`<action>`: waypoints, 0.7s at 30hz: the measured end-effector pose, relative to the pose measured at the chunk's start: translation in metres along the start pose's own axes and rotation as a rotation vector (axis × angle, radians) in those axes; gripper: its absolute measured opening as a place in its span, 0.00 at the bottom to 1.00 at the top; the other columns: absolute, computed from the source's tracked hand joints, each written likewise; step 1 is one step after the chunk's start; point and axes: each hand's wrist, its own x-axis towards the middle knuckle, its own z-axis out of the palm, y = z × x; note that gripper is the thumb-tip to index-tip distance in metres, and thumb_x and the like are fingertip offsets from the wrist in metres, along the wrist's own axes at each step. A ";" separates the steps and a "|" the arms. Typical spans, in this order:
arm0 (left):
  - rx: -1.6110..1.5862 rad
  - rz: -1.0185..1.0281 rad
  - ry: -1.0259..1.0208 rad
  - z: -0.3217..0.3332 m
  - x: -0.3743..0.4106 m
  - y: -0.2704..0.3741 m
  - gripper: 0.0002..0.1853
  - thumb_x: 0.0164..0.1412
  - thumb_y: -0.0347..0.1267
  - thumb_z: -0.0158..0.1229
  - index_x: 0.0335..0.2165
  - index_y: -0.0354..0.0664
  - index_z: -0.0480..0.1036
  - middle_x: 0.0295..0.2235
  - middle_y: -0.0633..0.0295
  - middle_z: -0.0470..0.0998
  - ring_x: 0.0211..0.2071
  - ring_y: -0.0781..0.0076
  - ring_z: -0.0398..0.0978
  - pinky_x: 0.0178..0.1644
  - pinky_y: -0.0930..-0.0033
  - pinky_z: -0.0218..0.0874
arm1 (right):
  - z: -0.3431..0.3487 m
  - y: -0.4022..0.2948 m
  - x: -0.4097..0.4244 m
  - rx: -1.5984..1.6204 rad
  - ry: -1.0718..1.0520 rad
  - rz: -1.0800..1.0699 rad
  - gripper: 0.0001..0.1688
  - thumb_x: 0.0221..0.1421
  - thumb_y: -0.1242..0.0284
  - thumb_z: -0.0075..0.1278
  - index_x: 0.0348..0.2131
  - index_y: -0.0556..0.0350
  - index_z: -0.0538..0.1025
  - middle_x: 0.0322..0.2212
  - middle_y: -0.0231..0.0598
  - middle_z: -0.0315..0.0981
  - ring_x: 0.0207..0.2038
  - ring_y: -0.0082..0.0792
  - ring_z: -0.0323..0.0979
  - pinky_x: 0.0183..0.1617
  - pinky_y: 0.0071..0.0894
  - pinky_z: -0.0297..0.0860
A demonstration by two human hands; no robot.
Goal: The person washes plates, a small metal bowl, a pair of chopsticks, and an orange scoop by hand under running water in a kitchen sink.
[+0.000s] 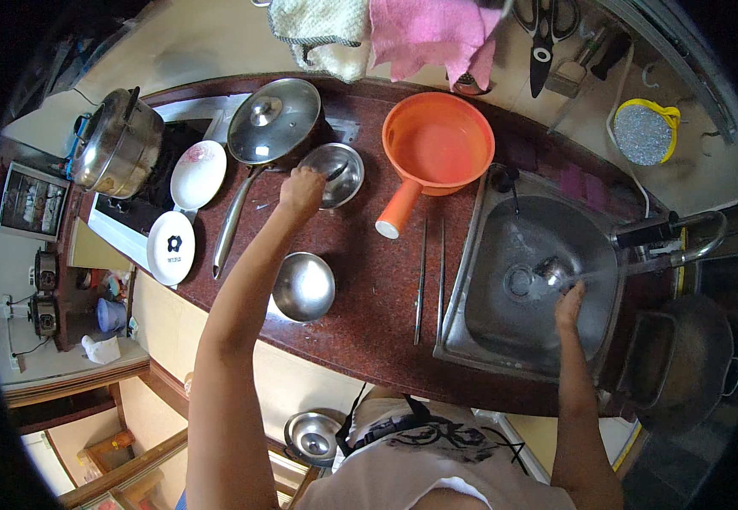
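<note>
My left hand (303, 191) reaches over the counter to a steel bowl (343, 178) beside the lidded pan. Its fingers are closed around a dark-handled item whose end lies inside that bowl; what kind it is cannot be told. Over the sink (483, 319), my right hand (571, 306) holds a small shiny metal vessel (552, 270) under running water from the faucet (700, 248), near the drain (520, 282). A second steel bowl (304, 287) stands closer to me on the counter.
An orange pan (448, 143) and metal chopsticks (442, 280) lie left of the sink. A glass-lidded pan (286, 121), two white plates (198, 175) and a large steel pot (120, 143) stand at left. A dark wok (687, 363) is at right; scissors (542, 51) and cloths (429, 38) hang on the wall.
</note>
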 end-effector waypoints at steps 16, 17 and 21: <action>-0.732 -0.708 0.252 0.005 -0.231 0.019 0.10 0.45 0.30 0.49 0.25 0.31 0.66 0.14 0.48 0.68 0.16 0.56 0.67 0.20 0.62 0.56 | 0.001 -0.012 -0.017 0.653 -0.365 0.654 0.20 0.50 0.74 0.32 0.44 0.58 0.50 0.27 0.60 0.62 0.18 0.52 0.68 0.17 0.43 0.69; -0.754 -0.718 0.275 0.010 -0.229 0.020 0.11 0.45 0.30 0.49 0.24 0.31 0.66 0.13 0.49 0.67 0.15 0.57 0.67 0.20 0.63 0.56 | 0.002 -0.010 -0.018 0.647 -0.386 0.636 0.20 0.50 0.74 0.32 0.43 0.59 0.50 0.27 0.60 0.62 0.19 0.52 0.68 0.17 0.43 0.69; -0.938 -0.738 0.305 0.037 -0.216 0.018 0.11 0.43 0.31 0.50 0.23 0.30 0.66 0.13 0.48 0.67 0.15 0.62 0.67 0.20 0.66 0.57 | 0.001 -0.007 -0.022 0.661 -0.445 0.581 0.18 0.50 0.73 0.31 0.41 0.64 0.52 0.26 0.56 0.63 0.22 0.47 0.69 0.21 0.37 0.70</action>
